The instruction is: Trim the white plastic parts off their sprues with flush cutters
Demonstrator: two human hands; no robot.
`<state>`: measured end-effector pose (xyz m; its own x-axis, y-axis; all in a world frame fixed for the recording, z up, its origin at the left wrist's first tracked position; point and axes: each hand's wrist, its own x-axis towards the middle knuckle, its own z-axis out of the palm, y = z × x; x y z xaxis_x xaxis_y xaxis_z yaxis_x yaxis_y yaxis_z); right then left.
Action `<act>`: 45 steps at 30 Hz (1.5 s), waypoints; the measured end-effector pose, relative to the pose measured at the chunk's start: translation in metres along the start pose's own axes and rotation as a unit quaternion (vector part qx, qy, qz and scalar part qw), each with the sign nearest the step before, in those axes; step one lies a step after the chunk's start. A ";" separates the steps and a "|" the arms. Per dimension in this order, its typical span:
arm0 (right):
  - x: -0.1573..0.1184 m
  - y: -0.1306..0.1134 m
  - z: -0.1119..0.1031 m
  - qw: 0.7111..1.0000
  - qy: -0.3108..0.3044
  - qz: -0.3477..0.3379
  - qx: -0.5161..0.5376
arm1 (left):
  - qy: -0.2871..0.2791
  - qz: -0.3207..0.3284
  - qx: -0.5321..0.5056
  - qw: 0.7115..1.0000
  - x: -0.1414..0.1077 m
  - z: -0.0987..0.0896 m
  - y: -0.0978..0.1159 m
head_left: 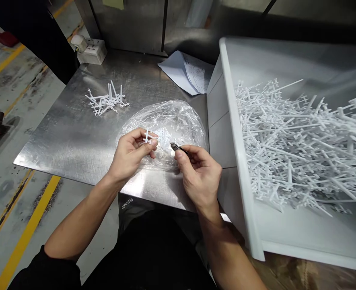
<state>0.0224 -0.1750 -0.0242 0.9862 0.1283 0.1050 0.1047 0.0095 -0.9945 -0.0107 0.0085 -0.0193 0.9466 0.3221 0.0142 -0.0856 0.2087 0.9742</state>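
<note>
My left hand pinches a small white branched plastic sprue between thumb and fingers, its thin stubs pointing up and to the right. In my right hand is a pair of dark metal nail clippers, the tip turned toward the sprue but apart from it. Both hands are over a clear plastic bag that lies spread on the metal table. Through or in the bag I see some small white bits, too small to name.
A loose pile of white sprues lies on the metal table, far left. To the right stands a large grey bin with a heap of white sprues. Papers and a power socket are at the back.
</note>
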 end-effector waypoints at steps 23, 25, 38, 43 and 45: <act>-0.004 -0.019 0.007 0.973 -0.087 0.081 0.195 | -0.062 0.459 0.267 0.845 -0.008 0.000 -0.002; -0.004 -0.019 0.007 0.973 -0.087 0.083 0.197 | -0.059 0.466 0.275 0.839 -0.008 0.001 -0.002; -0.006 -0.016 0.006 0.975 -0.076 0.078 0.192 | -0.028 0.478 0.314 0.820 -0.010 0.005 -0.007; -0.006 -0.016 0.005 0.975 -0.081 0.078 0.189 | -0.034 0.489 0.321 0.810 -0.010 0.005 -0.007; -0.006 -0.016 0.005 0.977 -0.079 0.075 0.182 | -0.037 0.495 0.327 0.804 -0.010 0.005 -0.007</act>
<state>0.0141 -0.1707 -0.0092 0.9516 0.3069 -0.0154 -0.1208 0.3275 -0.9371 -0.0181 -0.0009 -0.0248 0.5326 -0.0301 0.8458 -0.6509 -0.6534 0.3865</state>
